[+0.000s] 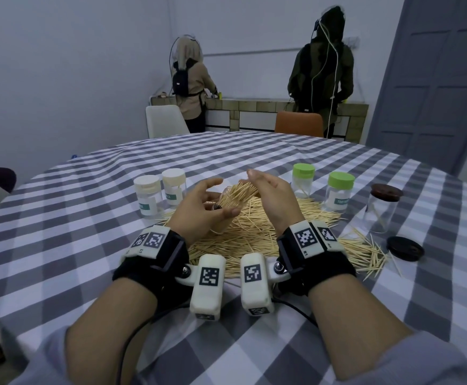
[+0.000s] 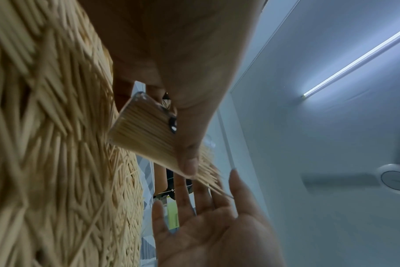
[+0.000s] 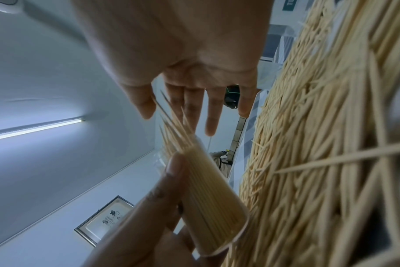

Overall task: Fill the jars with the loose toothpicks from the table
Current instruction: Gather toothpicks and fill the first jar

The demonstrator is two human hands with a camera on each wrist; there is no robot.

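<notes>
My left hand (image 1: 211,202) grips a clear jar (image 1: 225,215) packed with toothpicks and holds it tilted above the big loose toothpick pile (image 1: 254,240) on the checked table (image 1: 87,245). Toothpick tips (image 1: 240,193) fan out of the jar's mouth toward my right hand (image 1: 268,190), which is open with straight fingers against those tips. In the left wrist view my thumb (image 2: 187,150) lies along the jar (image 2: 144,135), and the right palm (image 2: 210,227) faces it. In the right wrist view the jar (image 3: 215,198) points at the spread fingers (image 3: 211,117).
Two cream-lidded jars (image 1: 147,195) (image 1: 174,190) stand behind the pile on the left. Two green-lidded ones (image 1: 303,179) (image 1: 339,194) stand on the right. Farther right are a brown-lidded clear jar (image 1: 383,207) and a loose dark lid (image 1: 405,248). Two people stand at a far counter.
</notes>
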